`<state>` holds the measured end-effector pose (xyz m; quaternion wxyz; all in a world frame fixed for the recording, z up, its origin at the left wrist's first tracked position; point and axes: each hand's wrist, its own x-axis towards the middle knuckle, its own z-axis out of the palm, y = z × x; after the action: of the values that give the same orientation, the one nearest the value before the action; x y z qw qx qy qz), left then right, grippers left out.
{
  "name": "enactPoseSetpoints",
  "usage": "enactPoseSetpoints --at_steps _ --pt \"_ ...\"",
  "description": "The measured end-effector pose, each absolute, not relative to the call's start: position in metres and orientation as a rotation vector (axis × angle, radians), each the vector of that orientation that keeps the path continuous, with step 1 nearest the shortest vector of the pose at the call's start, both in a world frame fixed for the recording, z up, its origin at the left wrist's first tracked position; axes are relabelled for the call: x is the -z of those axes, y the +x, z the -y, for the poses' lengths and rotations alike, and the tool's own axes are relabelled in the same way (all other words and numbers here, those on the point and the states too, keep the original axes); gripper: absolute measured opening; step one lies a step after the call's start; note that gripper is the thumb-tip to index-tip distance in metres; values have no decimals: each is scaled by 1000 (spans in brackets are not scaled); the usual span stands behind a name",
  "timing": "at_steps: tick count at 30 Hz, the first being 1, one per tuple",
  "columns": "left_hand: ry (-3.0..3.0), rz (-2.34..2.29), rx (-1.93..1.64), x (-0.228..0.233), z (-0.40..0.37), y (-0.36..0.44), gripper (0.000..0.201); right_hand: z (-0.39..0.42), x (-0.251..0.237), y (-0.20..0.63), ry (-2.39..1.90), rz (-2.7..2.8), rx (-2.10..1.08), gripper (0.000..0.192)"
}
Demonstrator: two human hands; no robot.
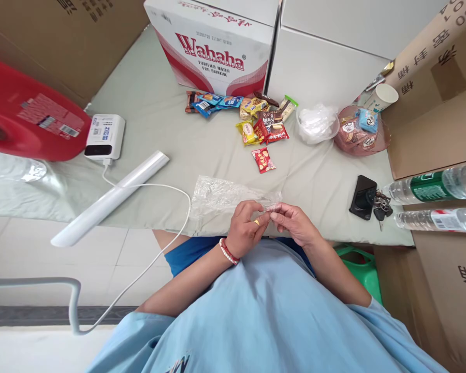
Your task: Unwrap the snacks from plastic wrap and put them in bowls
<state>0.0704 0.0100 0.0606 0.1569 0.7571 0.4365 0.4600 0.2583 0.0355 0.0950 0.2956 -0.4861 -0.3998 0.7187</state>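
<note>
A clear, crinkled plastic bag (213, 199) lies flat at the table's front edge, its right end running up to my fingers. My left hand (249, 227), with a ring and a beaded bracelet, is closed, pinching the bag's end. From the other side my right hand (294, 221) grips the same end between thumb and fingers. Both sets of fingertips nearly meet. Beyond the bag lies a small red snack packet (263, 160). Farther back is a loose pile of wrapped snacks, among them a yellow packet (248, 133) and a blue packet (232, 102).
A Wahaha carton (221, 52) stands at the back. To the right are a pink basket (344, 142), a phone (359, 194), keys (381, 204) and two water bottles. At left, a white cable (178, 187) crosses a lamp (112, 199), near a red jug (34, 109).
</note>
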Motion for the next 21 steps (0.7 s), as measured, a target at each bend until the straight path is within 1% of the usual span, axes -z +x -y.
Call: enactPoseSetpoints --at_steps 4,8,9,12,16,21 --pt "2095 -1144 -1294 -62 -8 71 25 -36 -93 257 -1298 1018 -1848 36" --pt "1942 -1376 -1270 -63 -10 73 31 -38 -95 257 -1313 1023 -1842 36" --pt "1927 -1404 -1254 -63 -11 74 31 -38 -96 257 -1316 1029 -1847 37" --pt "1855 -1333 -1274 -62 -19 75 19 -38 -99 258 -1328 1073 -1847 39" --pt "1611 -1400 -1333 -67 -30 65 25 -41 -104 266 -1331 1160 -1809 36" --pt "1294 -1515 -1419 -77 -42 48 34 -50 -112 291 -1329 1129 -1732 27"
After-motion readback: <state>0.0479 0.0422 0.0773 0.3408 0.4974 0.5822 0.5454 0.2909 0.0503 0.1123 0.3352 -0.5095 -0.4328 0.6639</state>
